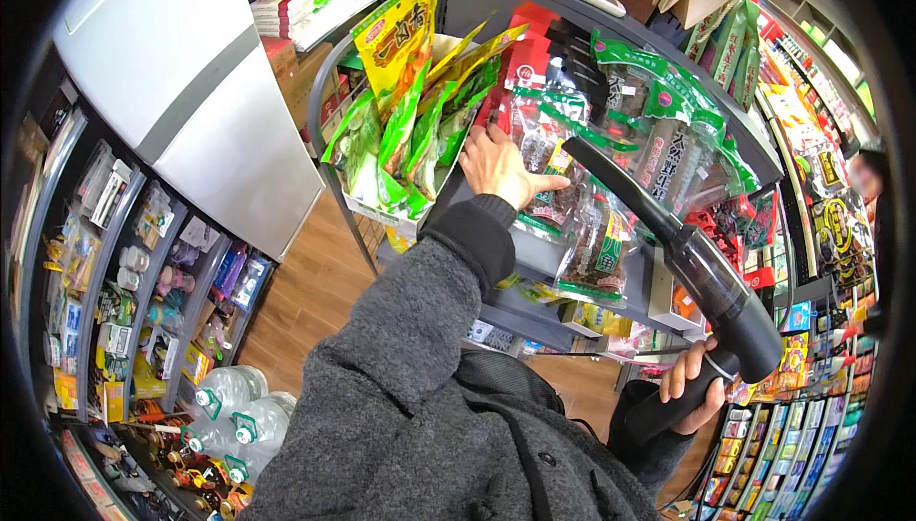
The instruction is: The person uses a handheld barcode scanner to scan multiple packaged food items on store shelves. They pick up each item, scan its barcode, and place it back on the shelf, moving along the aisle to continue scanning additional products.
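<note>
The grey coat sleeve hides most of the lower shelves. Nearest, the right hand (695, 383) is closed around the handle of a black handheld vacuum (711, 282), its nozzle reaching up to the clear packets with green tops (658, 130). Further, the left hand (501, 166) is half open – fingers pressing one packet of dark food (549, 198) on the grey shelf (534, 254). Yellow-green bags (410, 92) stand to the left.

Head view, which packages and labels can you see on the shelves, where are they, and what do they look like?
Yellow bag: tall pouch, upright, top of the white bin, red print.
Green packets: slim pouches leaning in that bin.
Clear packets: green-topped, dark contents, on the grey shelf; left hand touches one.
Red packs: flat, behind the hand.
Vacuum: black, held by the right hand.
Bottles: clear with green tags, lower left.
</note>
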A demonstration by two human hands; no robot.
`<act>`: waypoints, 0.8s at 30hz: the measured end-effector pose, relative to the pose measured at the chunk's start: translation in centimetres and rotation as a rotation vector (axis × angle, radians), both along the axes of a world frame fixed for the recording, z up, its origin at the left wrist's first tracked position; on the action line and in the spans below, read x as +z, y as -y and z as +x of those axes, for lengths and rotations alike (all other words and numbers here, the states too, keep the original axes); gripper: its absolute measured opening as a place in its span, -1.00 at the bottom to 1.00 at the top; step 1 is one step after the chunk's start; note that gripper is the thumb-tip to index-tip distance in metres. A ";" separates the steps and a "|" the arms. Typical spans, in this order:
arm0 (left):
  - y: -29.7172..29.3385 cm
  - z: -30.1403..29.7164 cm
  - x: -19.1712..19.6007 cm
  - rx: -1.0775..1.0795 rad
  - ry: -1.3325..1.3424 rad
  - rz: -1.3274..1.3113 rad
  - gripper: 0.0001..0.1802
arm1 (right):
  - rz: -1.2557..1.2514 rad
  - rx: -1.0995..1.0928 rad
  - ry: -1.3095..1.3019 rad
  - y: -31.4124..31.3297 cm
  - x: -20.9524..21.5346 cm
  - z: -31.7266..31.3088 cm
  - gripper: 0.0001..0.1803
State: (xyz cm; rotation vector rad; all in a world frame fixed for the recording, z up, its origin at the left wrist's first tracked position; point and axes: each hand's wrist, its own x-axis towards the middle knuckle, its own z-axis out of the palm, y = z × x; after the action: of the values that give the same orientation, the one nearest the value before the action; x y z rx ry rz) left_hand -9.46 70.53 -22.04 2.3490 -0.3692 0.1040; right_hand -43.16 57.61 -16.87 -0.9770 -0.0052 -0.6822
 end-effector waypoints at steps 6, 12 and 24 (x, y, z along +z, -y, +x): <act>0.9 -0.5 -1.6 0.025 0.079 -0.096 0.53 | -0.039 0.052 -0.038 -0.9 1.3 2.0 -0.40; 4.3 -1.6 -3.4 0.079 0.181 -0.449 0.31 | -0.113 0.073 -0.137 -2.6 4.9 5.6 -0.43; 6.6 -2.2 -4.9 0.113 0.431 -0.420 -0.10 | -0.217 0.092 -0.480 -6.0 6.5 14.9 -0.68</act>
State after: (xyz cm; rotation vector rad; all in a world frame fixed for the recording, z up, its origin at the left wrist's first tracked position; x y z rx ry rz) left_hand -11.62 63.92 -26.89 1.9166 -0.3779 0.6825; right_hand -28.24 63.62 -10.38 -1.3228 0.3010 -0.3540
